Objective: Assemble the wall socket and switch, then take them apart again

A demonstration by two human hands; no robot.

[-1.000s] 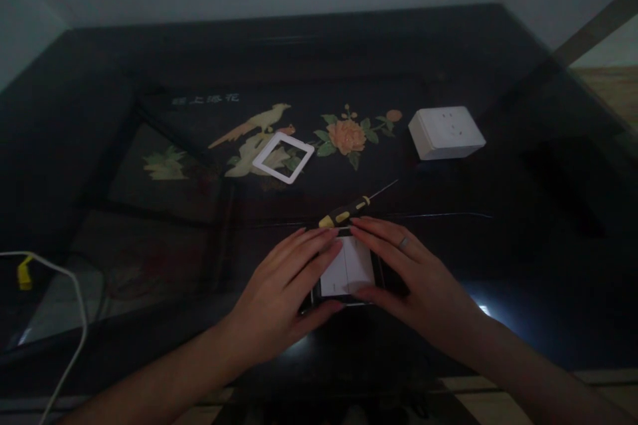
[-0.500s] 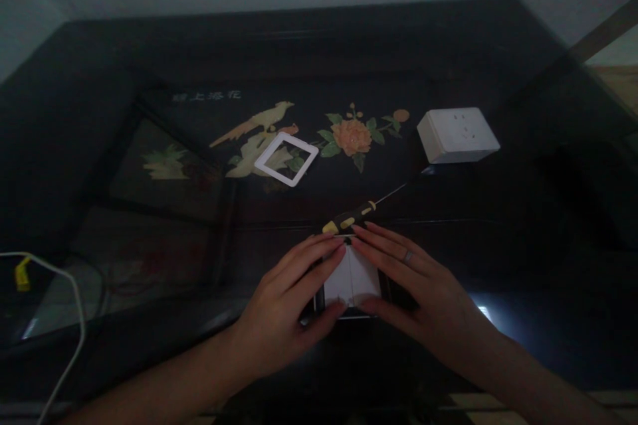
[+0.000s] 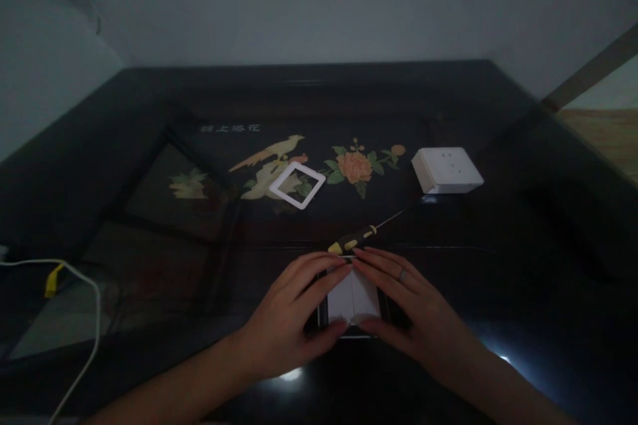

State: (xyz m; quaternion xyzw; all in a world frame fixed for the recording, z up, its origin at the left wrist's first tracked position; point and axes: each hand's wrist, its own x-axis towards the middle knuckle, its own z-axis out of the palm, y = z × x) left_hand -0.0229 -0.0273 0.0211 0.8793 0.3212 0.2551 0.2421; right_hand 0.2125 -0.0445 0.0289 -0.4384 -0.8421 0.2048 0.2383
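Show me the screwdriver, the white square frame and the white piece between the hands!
Screwdriver (image 3: pixel 359 237): head view, on its handle.
White square frame (image 3: pixel 288 196): head view, on its border.
White piece (image 3: pixel 352 295): head view, on its seam.

Seemingly a home, given the glossy dark table (image 3: pixel 503 226) with floral decoration (image 3: pixel 355 167).

The head camera looks forward and down over the tabletop (image 3: pixel 478 279).

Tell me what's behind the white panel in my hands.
Just beyond the white panel, a black-and-yellow screwdriver lies on the dark table, its shaft pointing away and right. Your fingers cover much of the panel's far edge, and I can't see its underside.
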